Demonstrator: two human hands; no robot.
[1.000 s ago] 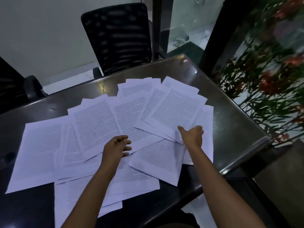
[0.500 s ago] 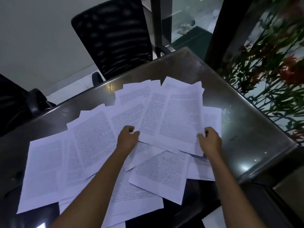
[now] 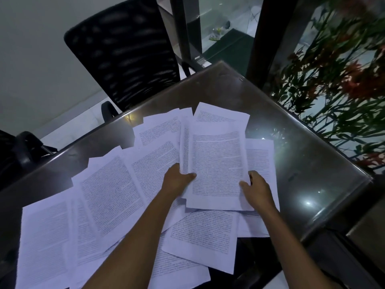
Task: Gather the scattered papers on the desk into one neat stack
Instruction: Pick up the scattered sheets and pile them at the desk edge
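Observation:
Several printed white sheets lie fanned over the dark desk (image 3: pixel 302 163). Near the right side a small bundle of sheets (image 3: pixel 216 163) sits roughly squared up. My left hand (image 3: pixel 177 180) grips its left edge, thumb on top of the top page. My right hand (image 3: pixel 256 188) holds its lower right corner, fingers curled over the paper. Loose sheets (image 3: pixel 108 195) spread away to the left, and one more sheet (image 3: pixel 202 234) lies askew below the bundle, between my forearms. Another page (image 3: pixel 260 161) pokes out from under the bundle on the right.
A black mesh office chair (image 3: pixel 125 53) stands behind the desk's far edge, and part of another chair (image 3: pixel 23 151) shows at the left. Beyond the desk's right edge is glass with red-flowered plants (image 3: pixel 343 90). The desk's near right corner (image 3: pixel 354 184) is bare.
Both hands have closed in on the right-hand sheets and pulled them together into a squarer bundle. The left hand has moved right from the middle sheets to the bundle's left edge.

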